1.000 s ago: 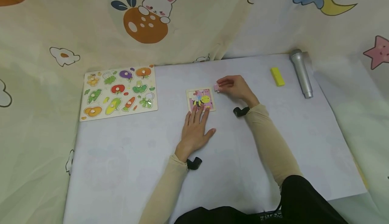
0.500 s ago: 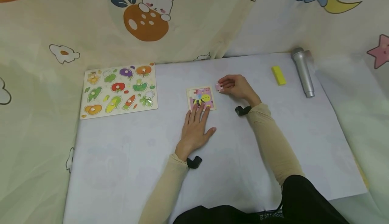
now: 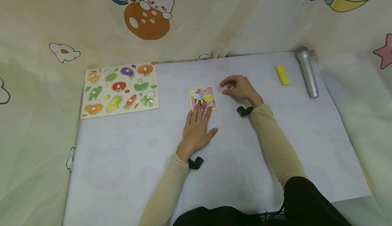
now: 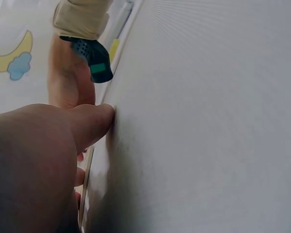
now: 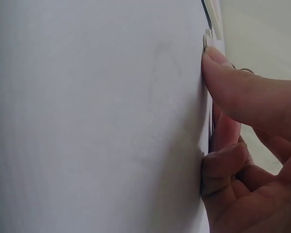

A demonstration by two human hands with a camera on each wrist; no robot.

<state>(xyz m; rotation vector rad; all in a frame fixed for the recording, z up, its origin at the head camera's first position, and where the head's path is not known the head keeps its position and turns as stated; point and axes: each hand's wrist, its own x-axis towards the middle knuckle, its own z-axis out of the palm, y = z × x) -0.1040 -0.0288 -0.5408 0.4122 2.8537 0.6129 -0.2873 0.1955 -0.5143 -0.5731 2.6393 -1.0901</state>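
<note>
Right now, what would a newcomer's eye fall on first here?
Probably the colourful vegetable puzzle board first, at the back left of the white table. Next may come the small bee jigsaw near the middle, where the left hand touches its near edge and the right hand holds a pink piece beside it. Then the silver microphone at the back right, near a yellow block.

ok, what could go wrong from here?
1. The small, flat pink puzzle piece sits at the fingertips of the right hand; with so little to grip, it might slip or twist.
2. The left hand has its fingers over the lower edge of the square, pale-framed bee puzzle. They hide part of the picture, and uneven pressure there could shift the puzzle.
</note>
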